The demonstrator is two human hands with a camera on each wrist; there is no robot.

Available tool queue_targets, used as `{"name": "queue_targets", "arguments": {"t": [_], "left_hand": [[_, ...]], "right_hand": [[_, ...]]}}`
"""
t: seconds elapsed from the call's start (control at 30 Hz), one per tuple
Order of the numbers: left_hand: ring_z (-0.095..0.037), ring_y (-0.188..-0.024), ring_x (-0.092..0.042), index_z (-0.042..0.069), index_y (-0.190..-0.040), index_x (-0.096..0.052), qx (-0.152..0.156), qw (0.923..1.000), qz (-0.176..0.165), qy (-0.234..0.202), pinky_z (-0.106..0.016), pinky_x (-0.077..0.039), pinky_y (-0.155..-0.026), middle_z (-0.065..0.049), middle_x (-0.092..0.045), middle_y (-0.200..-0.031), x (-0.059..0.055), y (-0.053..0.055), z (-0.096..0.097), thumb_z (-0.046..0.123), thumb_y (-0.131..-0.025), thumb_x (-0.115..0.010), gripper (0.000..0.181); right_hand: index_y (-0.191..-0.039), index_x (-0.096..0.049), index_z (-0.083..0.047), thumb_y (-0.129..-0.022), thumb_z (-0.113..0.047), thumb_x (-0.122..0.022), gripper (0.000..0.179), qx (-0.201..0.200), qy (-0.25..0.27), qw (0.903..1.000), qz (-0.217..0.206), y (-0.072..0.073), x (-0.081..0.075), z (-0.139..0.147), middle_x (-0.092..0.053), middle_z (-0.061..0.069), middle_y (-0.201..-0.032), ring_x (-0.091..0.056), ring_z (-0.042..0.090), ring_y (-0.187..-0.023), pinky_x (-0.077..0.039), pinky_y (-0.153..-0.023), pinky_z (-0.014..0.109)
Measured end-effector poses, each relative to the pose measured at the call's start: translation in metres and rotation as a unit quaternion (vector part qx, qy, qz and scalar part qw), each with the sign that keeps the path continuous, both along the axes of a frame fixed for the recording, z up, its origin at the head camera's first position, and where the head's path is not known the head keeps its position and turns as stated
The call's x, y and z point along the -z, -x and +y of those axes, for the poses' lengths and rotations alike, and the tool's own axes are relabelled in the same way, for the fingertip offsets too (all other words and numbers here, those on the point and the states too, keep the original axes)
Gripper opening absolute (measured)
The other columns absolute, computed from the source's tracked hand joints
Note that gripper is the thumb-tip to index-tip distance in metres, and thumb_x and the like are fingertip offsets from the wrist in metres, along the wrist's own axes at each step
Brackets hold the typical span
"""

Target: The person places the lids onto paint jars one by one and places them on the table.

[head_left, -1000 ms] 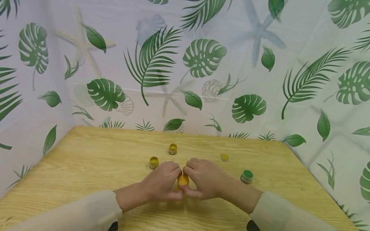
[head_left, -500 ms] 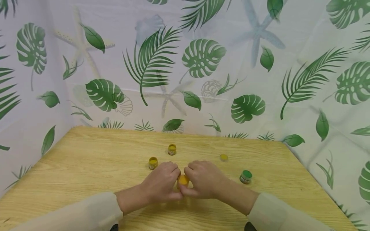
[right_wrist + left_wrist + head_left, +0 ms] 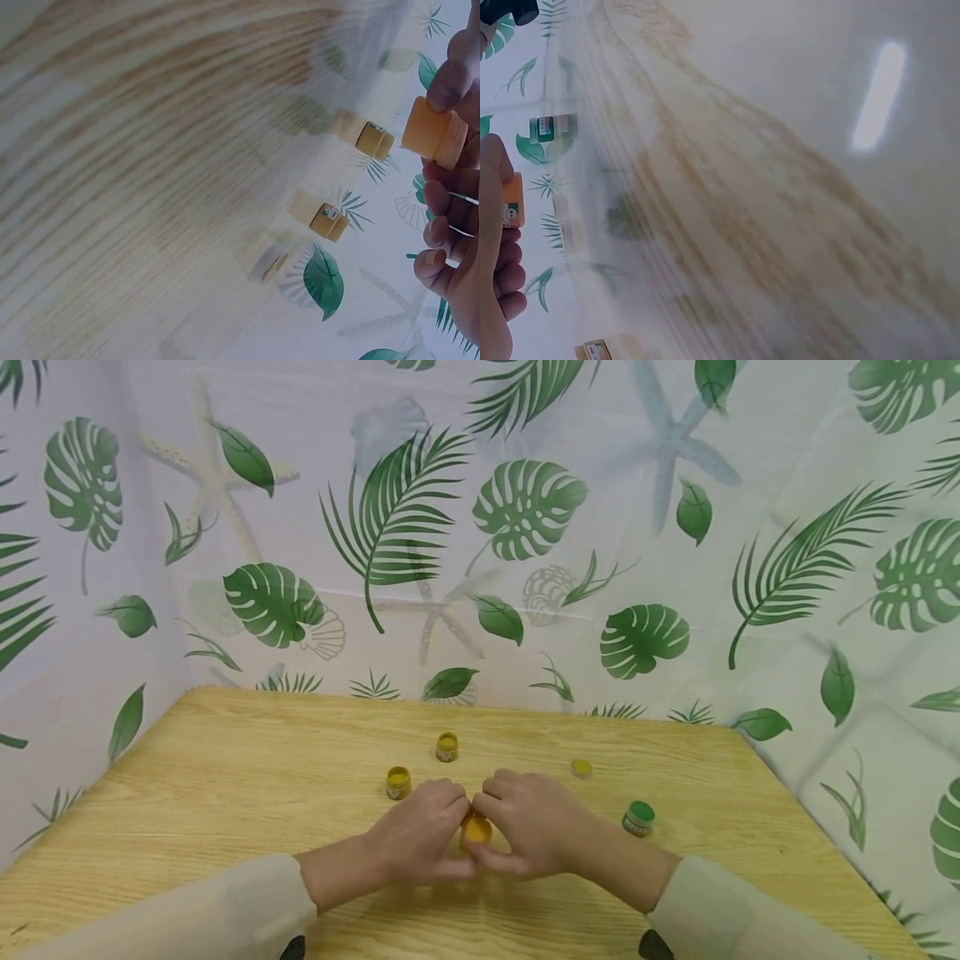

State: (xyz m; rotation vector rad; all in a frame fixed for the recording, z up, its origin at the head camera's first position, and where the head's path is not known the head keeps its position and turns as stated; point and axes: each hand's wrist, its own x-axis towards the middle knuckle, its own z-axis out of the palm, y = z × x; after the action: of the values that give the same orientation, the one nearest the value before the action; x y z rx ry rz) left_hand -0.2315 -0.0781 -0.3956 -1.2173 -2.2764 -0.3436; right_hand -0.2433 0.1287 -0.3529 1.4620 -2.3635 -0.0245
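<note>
Between both hands, near the middle of the table, is a small orange paint jar (image 3: 476,831) with an orange top. My left hand (image 3: 420,831) grips its left side, fingers curled behind it and thumb in front. From the other side, my right hand (image 3: 528,827) holds the same jar at its upper rim, its thumb meeting the left one. In the right wrist view the jar (image 3: 426,126) is raised off the table, its rim among the right fingers (image 3: 450,82). Only its labelled side shows past the hand in the left wrist view.
Two dark yellow paint jars without lids, one nearer (image 3: 398,783) and one farther (image 3: 447,747), stand beyond the left hand. A loose lid (image 3: 582,768) with yellow in it lies back right. A green-topped jar (image 3: 639,818) stands beside the right forearm. A leaf-patterned cloth borders the table (image 3: 247,760).
The right hand's fingers have shifted slightly down and back up at the orange jar's rim. Both hands keep hold of it in nearly the same place; the other jars and lid stay put.
</note>
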Motion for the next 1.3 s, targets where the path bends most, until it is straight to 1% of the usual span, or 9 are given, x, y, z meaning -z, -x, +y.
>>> {"name": "queue_targets", "arguments": {"t": [0.13, 0.43, 0.63, 0.67, 0.73, 0.87, 0.93, 1.03, 1.3], "left_hand": [[-0.007, -0.069, -0.042, 0.013, -0.081, -0.060, 0.003, 1.0000, 0.006, 0.000, -0.019, -0.037, -0.065, 0.007, -0.049, -0.075, 0.0002, 0.0010, 0.0013, 0.036, -0.072, -0.077, 0.030], [-0.008, -0.068, -0.042, 0.014, -0.078, -0.059, -0.028, 0.9996, 0.002, 0.004, -0.021, -0.038, -0.064, 0.007, -0.049, -0.073, -0.0023, -0.0018, 0.0030, 0.040, -0.069, -0.079, 0.034], [-0.008, -0.066, -0.040, 0.016, -0.074, -0.054, -0.047, 0.9988, 0.007, 0.012, -0.020, -0.035, -0.063, 0.008, -0.045, -0.070, -0.0033, -0.0024, 0.0047, 0.041, -0.069, -0.078, 0.035], [-0.008, -0.066, -0.040, 0.016, -0.075, -0.054, -0.047, 0.9988, 0.008, 0.012, -0.020, -0.035, -0.062, 0.008, -0.045, -0.070, -0.0033, -0.0022, 0.0046, 0.041, -0.070, -0.078, 0.034], [-0.008, -0.067, -0.041, 0.016, -0.076, -0.056, -0.043, 0.9990, 0.009, 0.008, -0.021, -0.036, -0.063, 0.007, -0.047, -0.071, -0.0029, -0.0017, 0.0043, 0.040, -0.071, -0.077, 0.033], [-0.009, -0.068, -0.042, 0.014, -0.080, -0.059, -0.035, 0.9993, 0.010, -0.004, -0.021, -0.038, -0.064, 0.006, -0.050, -0.072, -0.0025, -0.0008, 0.0024, 0.039, -0.073, -0.077, 0.032], [-0.009, -0.068, -0.042, 0.013, -0.080, -0.060, -0.034, 0.9993, 0.010, -0.008, -0.021, -0.037, -0.064, 0.006, -0.050, -0.072, -0.0026, -0.0008, 0.0015, 0.039, -0.073, -0.078, 0.032], [-0.009, -0.068, -0.042, 0.013, -0.080, -0.060, -0.034, 0.9993, 0.015, -0.008, -0.021, -0.037, -0.064, 0.006, -0.049, -0.072, -0.0021, -0.0011, 0.0017, 0.038, -0.072, -0.078, 0.031], [-0.008, -0.065, -0.039, 0.014, -0.074, -0.057, -0.044, 0.9983, 0.035, -0.015, -0.021, -0.036, -0.063, 0.007, -0.047, -0.068, -0.0024, -0.0017, 0.0052, 0.037, -0.069, -0.076, 0.030]], "right_hand": [[-0.080, -0.056, -0.020, -0.087, -0.047, -0.063, 0.029, 0.004, 0.001, 0.9999, 0.011, 0.0000, 0.0013, -0.0005, -0.044, -0.011, -0.071, -0.038, 0.006, -0.064, -0.029, -0.052, 0.017], [-0.065, -0.048, -0.021, -0.086, -0.049, -0.064, 0.038, 0.040, 0.005, 0.9989, 0.022, -0.0010, 0.0028, -0.0044, -0.034, -0.011, -0.059, -0.031, 0.005, -0.054, -0.022, -0.046, 0.017], [-0.057, -0.044, -0.021, -0.089, -0.056, -0.060, 0.051, 0.070, -0.005, 0.9973, 0.023, -0.0010, 0.0014, -0.0059, -0.030, -0.010, -0.052, -0.025, 0.005, -0.048, -0.016, -0.045, 0.018], [-0.058, -0.044, -0.020, -0.089, -0.058, -0.060, 0.051, 0.072, -0.006, 0.9972, 0.021, -0.0011, 0.0009, -0.0053, -0.031, -0.010, -0.053, -0.026, 0.005, -0.048, -0.016, -0.045, 0.018], [-0.063, -0.052, -0.019, -0.089, -0.057, -0.060, 0.047, 0.068, 0.002, 0.9976, 0.013, -0.0013, -0.0005, -0.0035, -0.039, -0.010, -0.057, -0.032, 0.005, -0.051, -0.020, -0.046, 0.017], [-0.084, -0.064, -0.017, -0.088, -0.050, -0.064, 0.033, 0.036, 0.018, 0.9992, 0.006, -0.0014, -0.0022, 0.0001, -0.053, -0.009, -0.073, -0.046, 0.006, -0.063, -0.033, -0.048, 0.017], [-0.087, -0.064, -0.018, -0.088, -0.046, -0.064, 0.029, 0.021, 0.019, 0.9996, 0.004, -0.0014, -0.0022, 0.0005, -0.055, -0.009, -0.076, -0.049, 0.006, -0.066, -0.035, -0.049, 0.017], [-0.082, -0.061, -0.018, -0.088, -0.045, -0.064, 0.028, 0.017, 0.016, 0.9997, 0.002, -0.0022, -0.0015, -0.0005, -0.050, -0.010, -0.072, -0.045, 0.006, -0.063, -0.033, -0.049, 0.017], [-0.061, -0.044, -0.020, -0.087, -0.045, -0.064, 0.042, 0.049, 0.022, 0.9985, 0.013, -0.0029, -0.0018, -0.0045, -0.031, -0.012, -0.057, -0.026, 0.002, -0.050, -0.017, -0.045, 0.016]]}}
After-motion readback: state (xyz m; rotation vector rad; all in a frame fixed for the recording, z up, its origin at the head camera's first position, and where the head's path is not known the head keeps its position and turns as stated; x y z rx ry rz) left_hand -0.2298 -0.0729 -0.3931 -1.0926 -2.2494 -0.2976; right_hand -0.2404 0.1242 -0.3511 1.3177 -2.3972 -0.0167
